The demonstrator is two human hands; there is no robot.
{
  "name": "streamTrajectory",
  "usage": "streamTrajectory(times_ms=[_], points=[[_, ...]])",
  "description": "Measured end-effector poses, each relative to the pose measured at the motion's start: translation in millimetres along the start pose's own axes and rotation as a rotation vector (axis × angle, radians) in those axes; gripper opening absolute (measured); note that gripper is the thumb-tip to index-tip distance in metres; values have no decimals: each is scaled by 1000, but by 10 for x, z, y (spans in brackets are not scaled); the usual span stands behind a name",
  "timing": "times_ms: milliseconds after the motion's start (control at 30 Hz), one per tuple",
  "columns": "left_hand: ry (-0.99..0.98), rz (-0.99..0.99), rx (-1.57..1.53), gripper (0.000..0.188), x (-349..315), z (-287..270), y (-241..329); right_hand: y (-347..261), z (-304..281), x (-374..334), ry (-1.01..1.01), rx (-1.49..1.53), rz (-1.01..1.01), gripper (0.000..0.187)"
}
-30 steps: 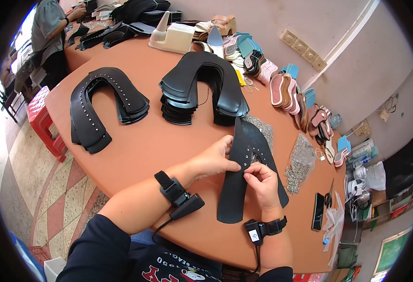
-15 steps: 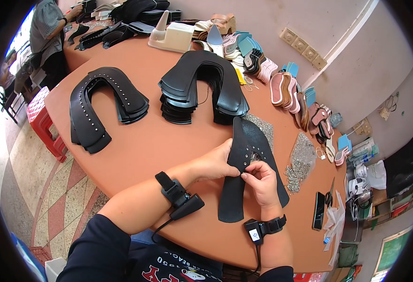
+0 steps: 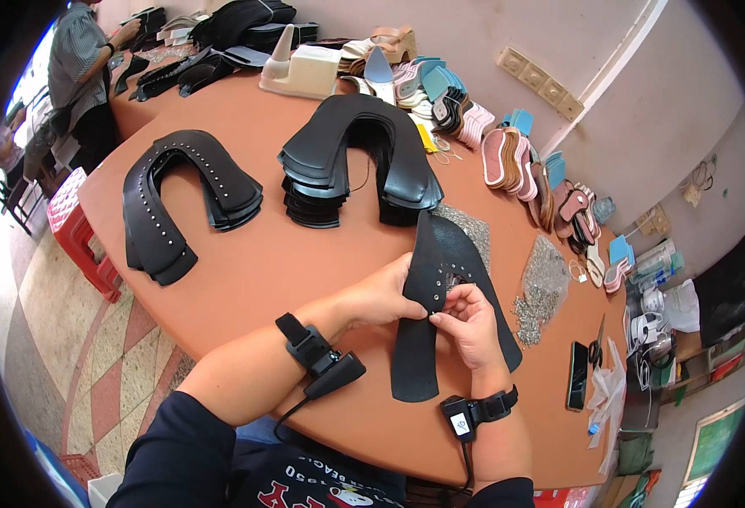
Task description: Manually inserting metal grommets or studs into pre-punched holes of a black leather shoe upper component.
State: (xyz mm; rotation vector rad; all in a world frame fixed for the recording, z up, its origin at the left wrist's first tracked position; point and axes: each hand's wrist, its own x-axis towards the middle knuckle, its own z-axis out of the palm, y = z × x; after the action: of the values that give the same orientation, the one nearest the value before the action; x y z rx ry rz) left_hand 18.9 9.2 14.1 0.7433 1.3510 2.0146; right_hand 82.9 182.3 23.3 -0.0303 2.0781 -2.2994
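Note:
A black U-shaped leather piece (image 3: pixel 416 364) lies near the table's front edge, with small metal stud backs dotted along its inner edge. My left hand (image 3: pixel 386 292) grips its left leg, thumb on top and the other fingers hidden underneath. At that leg's inner edge, just below the last visible stud back, my right hand (image 3: pixel 467 320) is closed in a pinch beside my left thumb. A tiny bright spot shows at these fingertips, too small to name. Loose metal studs (image 3: pixel 537 315) spill from a clear plastic bag (image 3: pixel 547 267) to the right.
Studded black pieces (image 3: pixel 159 216) are stacked at the left; a taller stack of plain ones (image 3: pixel 315 157) stands behind my hands. A phone (image 3: pixel 576 377) and scissors (image 3: pixel 596 343) lie right. Sole-shaped pieces (image 3: pixel 508 161) line the wall. Another person (image 3: pixel 80 63) works at the far left.
The view has shifted slightly. Both hands stay at nearly the same spot on the leather piece, and a bright glint now shows at the right fingertips.

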Motion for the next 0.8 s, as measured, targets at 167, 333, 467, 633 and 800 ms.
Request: streamTrajectory(times_ms=[167, 333, 467, 633, 800], points=[[42, 3, 59, 67, 8, -6, -6, 56, -43, 10, 5, -78, -117, 31], [65, 14, 63, 66, 4, 33, -5, 58, -21, 14, 15, -3, -117, 30], [93, 6, 84, 66, 7, 23, -13, 78, -59, 15, -17, 63, -68, 31], [75, 18, 129, 66, 6, 42, 14, 110, -79, 28, -22, 101, -11, 31], [72, 30, 145, 64, 19, 31, -17, 68, -52, 33, -71, 293, 116, 30]])
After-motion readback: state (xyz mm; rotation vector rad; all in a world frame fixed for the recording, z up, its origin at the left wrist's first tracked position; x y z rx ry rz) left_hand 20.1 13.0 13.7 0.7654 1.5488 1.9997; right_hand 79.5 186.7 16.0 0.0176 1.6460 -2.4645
